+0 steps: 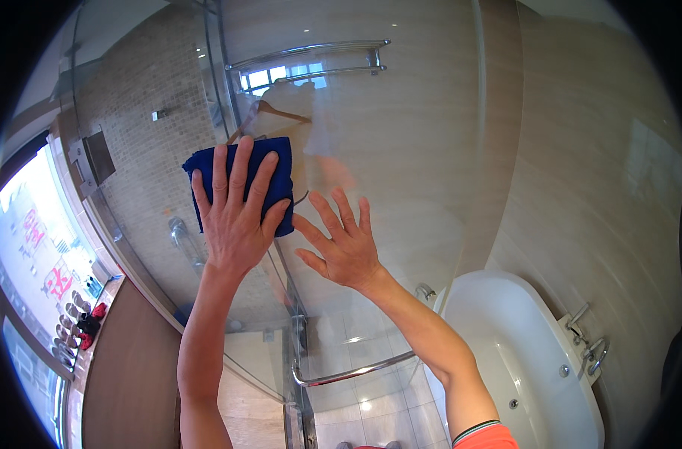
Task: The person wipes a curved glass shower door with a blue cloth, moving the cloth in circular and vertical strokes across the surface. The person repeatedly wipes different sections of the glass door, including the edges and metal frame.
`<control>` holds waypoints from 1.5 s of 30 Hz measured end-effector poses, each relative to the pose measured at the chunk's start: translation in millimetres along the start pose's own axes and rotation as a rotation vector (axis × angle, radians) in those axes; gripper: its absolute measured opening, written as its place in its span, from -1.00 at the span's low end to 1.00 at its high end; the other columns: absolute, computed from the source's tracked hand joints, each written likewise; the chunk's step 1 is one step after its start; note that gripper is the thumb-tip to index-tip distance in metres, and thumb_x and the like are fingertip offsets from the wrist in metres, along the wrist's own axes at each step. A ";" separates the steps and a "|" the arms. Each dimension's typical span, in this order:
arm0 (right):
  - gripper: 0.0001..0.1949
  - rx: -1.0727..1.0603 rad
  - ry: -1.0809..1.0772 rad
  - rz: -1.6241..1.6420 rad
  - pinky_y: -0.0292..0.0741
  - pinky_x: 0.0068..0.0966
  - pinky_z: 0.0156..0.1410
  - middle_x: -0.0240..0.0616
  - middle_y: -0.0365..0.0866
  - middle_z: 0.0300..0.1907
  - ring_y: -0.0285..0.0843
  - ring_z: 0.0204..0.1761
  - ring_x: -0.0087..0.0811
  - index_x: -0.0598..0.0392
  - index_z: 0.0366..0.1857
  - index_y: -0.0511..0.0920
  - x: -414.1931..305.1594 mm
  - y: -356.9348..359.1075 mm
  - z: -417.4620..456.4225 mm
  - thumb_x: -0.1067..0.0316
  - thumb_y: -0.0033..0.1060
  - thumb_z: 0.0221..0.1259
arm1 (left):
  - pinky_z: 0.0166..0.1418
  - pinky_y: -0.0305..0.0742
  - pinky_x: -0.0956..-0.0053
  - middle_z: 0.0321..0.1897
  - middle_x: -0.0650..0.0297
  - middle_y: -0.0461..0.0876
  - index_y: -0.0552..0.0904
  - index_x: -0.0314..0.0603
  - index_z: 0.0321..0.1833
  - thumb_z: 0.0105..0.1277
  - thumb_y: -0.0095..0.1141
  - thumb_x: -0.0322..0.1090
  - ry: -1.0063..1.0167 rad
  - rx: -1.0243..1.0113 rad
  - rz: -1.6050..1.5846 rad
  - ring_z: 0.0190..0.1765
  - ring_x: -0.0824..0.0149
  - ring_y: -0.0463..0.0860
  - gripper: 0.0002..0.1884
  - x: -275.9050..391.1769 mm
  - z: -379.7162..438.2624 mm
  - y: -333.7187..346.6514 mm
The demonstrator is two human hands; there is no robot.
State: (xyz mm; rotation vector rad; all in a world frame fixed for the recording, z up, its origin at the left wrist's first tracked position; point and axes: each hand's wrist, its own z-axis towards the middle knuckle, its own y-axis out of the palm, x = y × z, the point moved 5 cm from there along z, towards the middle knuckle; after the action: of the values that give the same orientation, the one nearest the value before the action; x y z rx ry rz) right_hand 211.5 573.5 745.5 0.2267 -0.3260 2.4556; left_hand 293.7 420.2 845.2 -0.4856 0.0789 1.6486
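Note:
My left hand [234, 213] lies flat with spread fingers on a folded dark blue cloth [283, 174], pressing it against a clear glass panel [419, 185]. The cloth's edges show around the fingers and thumb. To the right and a little lower, my right hand [341, 247] is held up with fingers apart and nothing in it. Whether its fingertips touch the glass, I cannot tell. A wooden clothes hanger [284, 114] with pale fabric shows in the glass area above the cloth, partly covered by it.
A white bathtub [489, 286] with a chrome faucet [596, 353] stands at lower right. A chrome towel rack [313, 50] is above; a curved chrome bar [357, 377] runs low in front. At left are a metal glass hinge [96, 157] and a sill with several shoes [66, 331].

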 end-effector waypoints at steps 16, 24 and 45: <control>-0.27 0.071 0.183 -0.034 -0.23 0.38 0.73 -0.03 0.08 0.78 -0.09 0.80 0.16 -0.25 0.66 0.40 56.9 -22.6 5.7 -0.18 0.27 0.45 | 0.78 -0.29 -0.28 0.81 0.20 0.16 0.45 0.16 0.69 0.54 0.18 0.15 0.023 -0.019 0.001 0.82 -0.06 0.02 -0.30 32.3 18.9 4.9; -0.32 0.068 0.176 -0.007 -0.32 0.26 0.76 0.00 0.11 0.77 -0.08 0.80 0.18 -0.16 0.61 0.46 54.1 -26.5 8.5 -0.13 0.30 0.46 | 0.79 -0.31 -0.26 0.81 0.26 0.15 0.43 0.32 0.70 0.51 0.21 0.20 0.023 0.037 -0.005 0.83 0.01 0.04 -0.28 36.4 22.0 8.3; -0.30 -0.023 0.074 -0.055 -0.16 0.42 0.67 -0.02 0.08 0.77 -0.08 0.77 0.25 -0.28 0.61 0.49 80.9 -44.0 -5.7 -0.21 0.33 0.43 | 0.82 -0.32 -0.18 0.81 0.40 0.15 0.47 0.39 0.67 0.47 0.30 0.16 -0.041 0.077 -0.047 0.84 0.12 0.02 -0.29 38.4 13.9 17.6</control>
State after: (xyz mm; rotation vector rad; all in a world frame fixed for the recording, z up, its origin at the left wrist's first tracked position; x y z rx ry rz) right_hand 175.5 655.6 767.4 0.1323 -0.3116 2.3976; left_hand 270.9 457.9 840.1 -0.3925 0.0994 1.6029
